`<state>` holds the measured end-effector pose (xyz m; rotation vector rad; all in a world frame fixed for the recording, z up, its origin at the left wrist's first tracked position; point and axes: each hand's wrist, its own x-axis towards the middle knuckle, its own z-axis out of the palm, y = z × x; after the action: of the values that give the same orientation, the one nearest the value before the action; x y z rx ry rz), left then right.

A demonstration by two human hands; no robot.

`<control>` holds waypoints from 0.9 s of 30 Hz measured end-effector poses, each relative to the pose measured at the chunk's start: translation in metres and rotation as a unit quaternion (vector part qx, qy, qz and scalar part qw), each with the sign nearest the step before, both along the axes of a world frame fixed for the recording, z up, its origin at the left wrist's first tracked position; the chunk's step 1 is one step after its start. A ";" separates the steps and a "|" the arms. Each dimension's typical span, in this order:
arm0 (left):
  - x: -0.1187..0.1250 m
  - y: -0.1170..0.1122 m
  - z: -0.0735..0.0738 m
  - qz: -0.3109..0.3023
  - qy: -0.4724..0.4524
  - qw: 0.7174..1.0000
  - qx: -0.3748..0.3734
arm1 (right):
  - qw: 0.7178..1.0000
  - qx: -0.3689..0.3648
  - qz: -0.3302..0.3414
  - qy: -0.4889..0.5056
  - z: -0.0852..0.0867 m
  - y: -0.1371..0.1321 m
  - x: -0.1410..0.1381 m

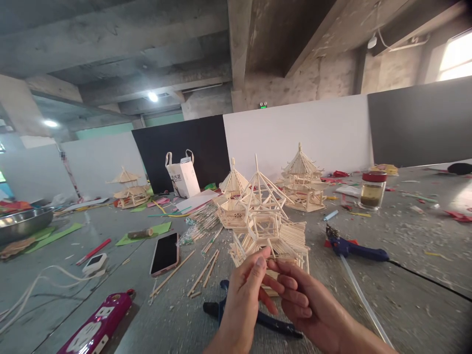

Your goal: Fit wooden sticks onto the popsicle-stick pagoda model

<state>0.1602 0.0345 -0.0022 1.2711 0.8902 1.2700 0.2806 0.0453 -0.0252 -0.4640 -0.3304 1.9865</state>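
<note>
My left hand (243,290) and my right hand (302,300) meet low in the middle of the view, fingers pinched together on a thin wooden stick (272,250). Just beyond the fingertips stands a half-built pavilion of wooden sticks (267,223) with a bare pointed roof frame. Under my hands lie dark blue-handled pliers (265,319). A blue glue gun (350,248) with a clear glue stick lies to the right.
Two finished stick pavilions (302,182) (233,189) stand behind, a third (129,189) far left. Loose sticks (204,268), a phone (164,253), a jar (372,189), a white bag (182,177), a metal bowl (22,221) and a pink power strip (96,327) lie about.
</note>
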 end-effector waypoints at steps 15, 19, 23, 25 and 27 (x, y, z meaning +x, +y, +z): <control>0.001 -0.001 0.002 0.012 -0.003 1.000 -0.008 | 0.999 0.011 0.032 0.040 -0.002 0.003 0.001; 0.002 -0.002 0.004 0.023 -0.011 1.000 -0.005 | 0.999 0.012 0.034 0.038 -0.002 0.003 0.001; 0.001 -0.001 0.003 0.014 -0.008 1.000 -0.013 | 0.999 0.011 0.028 0.038 -0.006 0.004 0.001; 0.000 0.000 0.002 0.014 -0.004 1.000 -0.012 | 0.999 0.009 0.027 0.038 -0.007 0.004 0.001; -0.001 0.001 0.001 0.015 -0.001 1.000 -0.010 | 0.999 0.007 0.029 0.035 -0.008 0.004 0.001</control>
<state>0.1594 0.0352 -0.0012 1.2444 0.9217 1.2836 0.2814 0.0494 -0.0328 -0.3786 -0.3157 2.0503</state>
